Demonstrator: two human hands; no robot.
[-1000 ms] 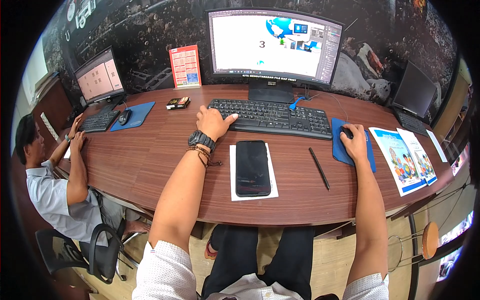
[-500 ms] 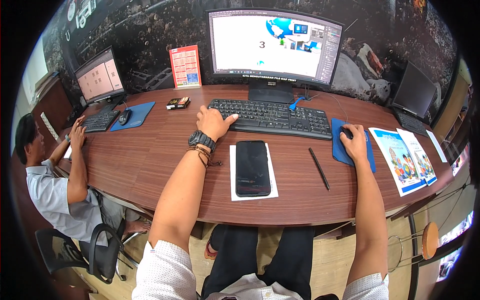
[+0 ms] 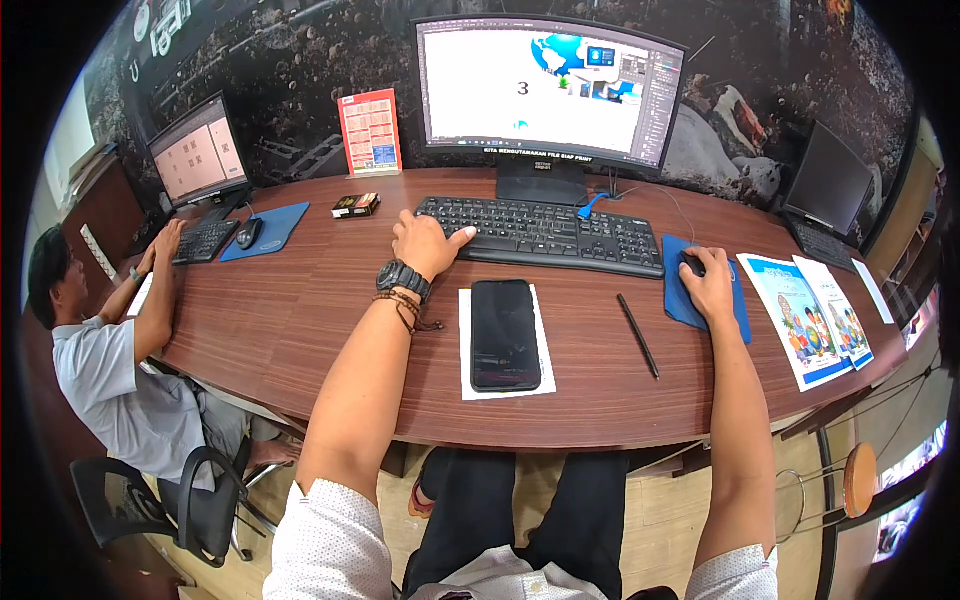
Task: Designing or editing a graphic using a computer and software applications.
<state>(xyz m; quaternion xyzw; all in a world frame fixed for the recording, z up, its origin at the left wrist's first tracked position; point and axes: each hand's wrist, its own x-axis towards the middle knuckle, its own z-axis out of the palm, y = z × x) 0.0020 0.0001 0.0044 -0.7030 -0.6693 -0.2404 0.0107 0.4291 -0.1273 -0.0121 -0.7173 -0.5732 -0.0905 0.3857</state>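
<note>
My left hand (image 3: 426,245) rests on the left end of a black keyboard (image 3: 560,235), thumb stretched over the lower keys and the other fingers curled on the edge keys. My right hand (image 3: 712,285) is wrapped over a dark computer mouse (image 3: 692,264), which is mostly hidden under the fingers, on a blue mouse pad (image 3: 688,305). Behind the keyboard stands a curved monitor (image 3: 545,95) showing a design program with blue pictures on white. Between my forearms a black phone (image 3: 505,335) lies on a white sheet (image 3: 549,374), and a black pen (image 3: 638,338) lies to its right.
Printed booklets (image 3: 795,320) lie on the right of the desk, before a dark monitor (image 3: 830,180). A small box (image 3: 356,206) and a red-framed calendar card (image 3: 370,133) stand left of centre. A co-worker (image 3: 120,370) sits at the far left by another keyboard (image 3: 205,242).
The co-worker's hands have shifted slightly up and to the right, over their keyboard. My own hands have stayed in place, and the monitor picture looks nearly the same.
</note>
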